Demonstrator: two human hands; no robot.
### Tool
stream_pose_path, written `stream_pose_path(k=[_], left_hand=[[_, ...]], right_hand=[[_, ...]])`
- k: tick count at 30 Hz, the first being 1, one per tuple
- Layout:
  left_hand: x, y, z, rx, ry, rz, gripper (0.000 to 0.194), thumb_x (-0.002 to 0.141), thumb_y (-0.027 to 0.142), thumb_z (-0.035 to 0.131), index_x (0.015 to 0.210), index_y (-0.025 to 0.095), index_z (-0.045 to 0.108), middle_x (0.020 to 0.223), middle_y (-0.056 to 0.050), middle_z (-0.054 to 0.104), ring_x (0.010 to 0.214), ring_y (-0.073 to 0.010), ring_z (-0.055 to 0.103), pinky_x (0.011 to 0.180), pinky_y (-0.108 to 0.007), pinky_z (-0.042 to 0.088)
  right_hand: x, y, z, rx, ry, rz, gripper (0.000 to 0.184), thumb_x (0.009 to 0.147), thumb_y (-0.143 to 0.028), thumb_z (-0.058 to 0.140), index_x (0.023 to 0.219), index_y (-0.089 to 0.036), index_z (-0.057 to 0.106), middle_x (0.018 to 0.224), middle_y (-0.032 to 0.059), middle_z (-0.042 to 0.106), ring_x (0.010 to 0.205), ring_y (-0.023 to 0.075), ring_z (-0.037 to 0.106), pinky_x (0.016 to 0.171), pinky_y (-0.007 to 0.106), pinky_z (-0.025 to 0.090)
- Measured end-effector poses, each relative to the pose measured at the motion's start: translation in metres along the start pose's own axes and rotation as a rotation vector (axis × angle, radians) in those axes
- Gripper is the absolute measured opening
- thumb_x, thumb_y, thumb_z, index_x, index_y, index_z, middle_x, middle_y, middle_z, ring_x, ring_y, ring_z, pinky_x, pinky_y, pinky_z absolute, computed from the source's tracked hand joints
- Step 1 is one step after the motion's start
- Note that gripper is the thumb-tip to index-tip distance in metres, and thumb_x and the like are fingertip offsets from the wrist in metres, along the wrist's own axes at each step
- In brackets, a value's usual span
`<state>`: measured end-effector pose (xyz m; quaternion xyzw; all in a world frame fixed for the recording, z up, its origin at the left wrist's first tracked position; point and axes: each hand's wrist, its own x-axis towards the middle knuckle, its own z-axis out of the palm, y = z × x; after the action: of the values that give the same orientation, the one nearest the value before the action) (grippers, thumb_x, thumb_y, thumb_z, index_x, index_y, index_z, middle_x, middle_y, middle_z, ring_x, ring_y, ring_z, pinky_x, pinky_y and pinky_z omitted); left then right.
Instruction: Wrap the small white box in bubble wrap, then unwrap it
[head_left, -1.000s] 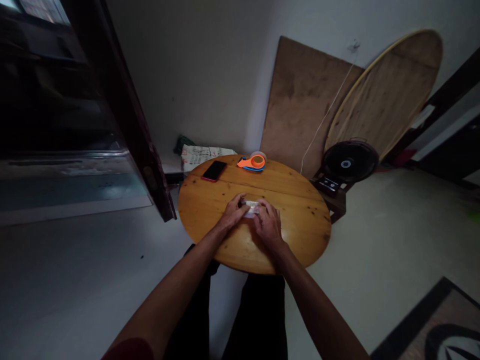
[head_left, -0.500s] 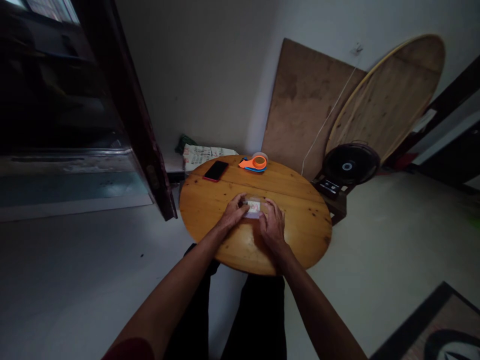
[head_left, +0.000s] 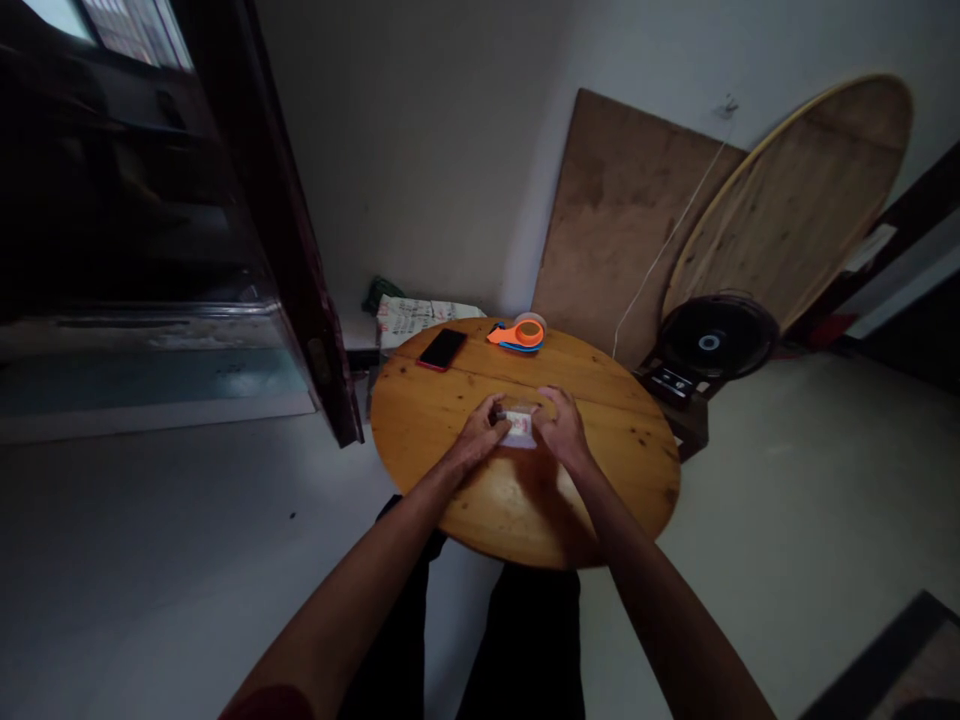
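Near the middle of the frame, a small pale packet with reddish marks is seen on the round wooden table, between the two hands. Its left side is held under the thumb and fingers of the left hand. Its upper right corner is met by the right hand, whose fingers are loosely curled; whether it is gripped there cannot be told. Beyond them, a phone and an orange tape dispenser are set near the table's far edge.

head view only | looks forward and down; tabletop at middle distance; edges dim, perhaps blurred
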<state>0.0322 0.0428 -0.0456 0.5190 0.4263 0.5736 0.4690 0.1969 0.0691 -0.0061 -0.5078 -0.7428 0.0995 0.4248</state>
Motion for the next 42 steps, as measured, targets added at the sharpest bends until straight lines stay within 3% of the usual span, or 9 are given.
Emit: stream_pose_path(k=[4,7,9,18,27,35,42], left_hand=[[-0.002,0.004,0.002,-0.015,-0.015,-0.006,0.057,0.076,0.014,0.06,0.131,0.014,0.048,0.105,-0.007,0.06,0.089,-0.014,0.057,0.076,-0.024,0.047],[-0.003,0.007,0.001,0.01,-0.023,-0.009,0.059,0.076,0.017,0.062,0.133,0.013,0.047,0.105,-0.007,0.059,0.09,-0.0146,0.057,0.078,-0.026,0.048],[-0.004,0.009,0.0,0.041,-0.013,-0.012,0.059,0.077,0.022,0.065,0.133,0.014,0.049,0.106,-0.007,0.059,0.092,-0.0153,0.057,0.082,-0.027,0.048],[-0.006,0.015,-0.001,0.06,-0.03,-0.026,0.051,0.079,0.02,0.061,0.129,0.014,0.053,0.106,-0.007,0.061,0.09,-0.0149,0.057,0.084,-0.028,0.048],[-0.005,0.01,-0.001,0.131,-0.03,0.005,0.048,0.082,0.018,0.055,0.129,0.013,0.055,0.113,-0.01,0.062,0.098,-0.0182,0.059,0.093,-0.033,0.048],[-0.009,0.007,-0.001,0.456,-0.001,0.3,0.033,0.084,0.017,0.052,0.111,0.016,0.07,0.132,-0.012,0.053,0.127,-0.0239,0.046,0.111,-0.039,0.036],[-0.019,0.016,0.001,0.625,0.021,0.374,0.038,0.082,0.012,0.05,0.113,0.02,0.071,0.144,-0.008,0.045,0.131,-0.0254,0.043,0.112,-0.043,0.034]], right_hand=[[0.02,-0.005,0.008,-0.078,-0.074,0.005,0.023,0.076,-0.021,0.056,0.095,-0.021,0.069,0.12,0.0097,0.062,0.112,0.0251,0.057,0.095,0.041,0.045],[0.02,-0.008,0.009,-0.096,-0.087,-0.086,0.016,0.077,-0.018,0.055,0.078,-0.021,0.071,0.119,0.008,0.063,0.11,0.0245,0.058,0.096,0.042,0.044],[0.013,-0.01,0.007,-0.112,-0.094,-0.16,0.019,0.079,-0.018,0.053,0.076,-0.022,0.072,0.121,0.0078,0.062,0.109,0.0242,0.058,0.096,0.042,0.043],[-0.032,-0.02,-0.008,-0.288,-0.129,-0.3,0.026,0.091,-0.025,0.049,0.103,-0.023,0.072,0.119,0.0083,0.064,0.107,0.0246,0.055,0.089,0.04,0.04],[-0.046,-0.011,-0.003,-0.33,-0.029,-0.394,0.025,0.093,-0.032,0.052,0.108,-0.022,0.069,0.126,0.0092,0.059,0.11,0.0253,0.05,0.09,0.04,0.036],[-0.047,-0.006,0.002,-0.323,-0.021,-0.373,0.026,0.094,-0.033,0.051,0.11,-0.023,0.069,0.129,0.0095,0.057,0.111,0.026,0.05,0.091,0.041,0.036],[-0.048,-0.006,0.001,-0.32,-0.011,-0.357,0.027,0.094,-0.033,0.05,0.111,-0.024,0.069,0.129,0.0093,0.058,0.112,0.0254,0.05,0.091,0.04,0.037]])
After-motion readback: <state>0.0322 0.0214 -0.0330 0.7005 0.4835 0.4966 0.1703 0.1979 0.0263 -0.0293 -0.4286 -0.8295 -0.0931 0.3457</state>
